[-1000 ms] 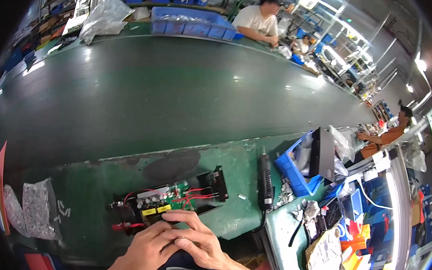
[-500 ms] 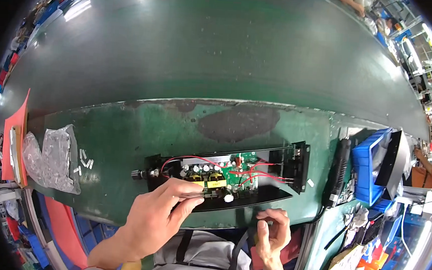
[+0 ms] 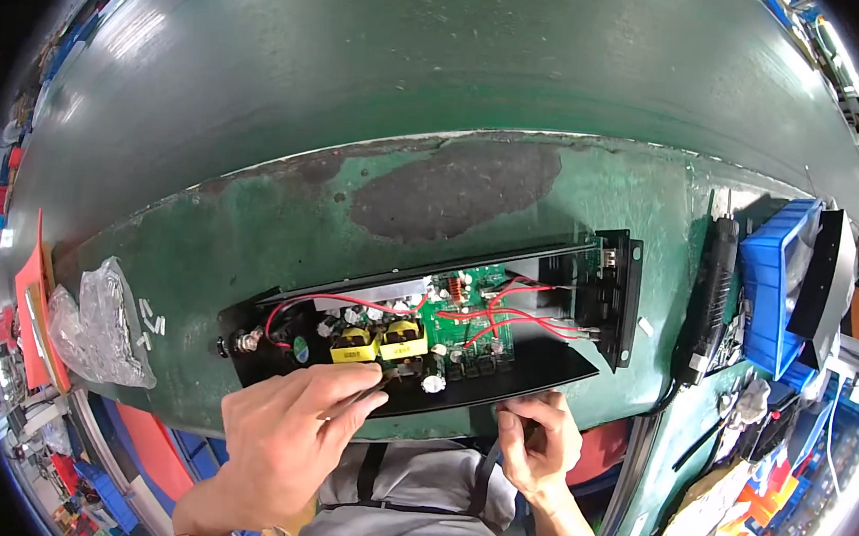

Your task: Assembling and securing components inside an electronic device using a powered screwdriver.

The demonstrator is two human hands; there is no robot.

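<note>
A long black metal housing lies open in front of me. Inside sits a green circuit board with yellow-wrapped transformers and red wires. My left hand reaches over the near left part of the housing, thumb and forefinger pinched just below the transformers. Whatever is between those fingertips is too small to make out. By the housing's near edge, right of its middle, my right hand has its fingers curled and thumb pressed in. Its fingertips reach the edge, and their contents are hidden.
Left on the green bench lie a clear plastic bag and several small white pieces. At the right are a black-handled tool and a blue bin with a black panel. A small white piece lies beside the housing.
My right hand has come up to the housing's near edge. The left hand stays pinched, now slightly nearer to me from the transformers. The whole view has shifted and tilted.
</note>
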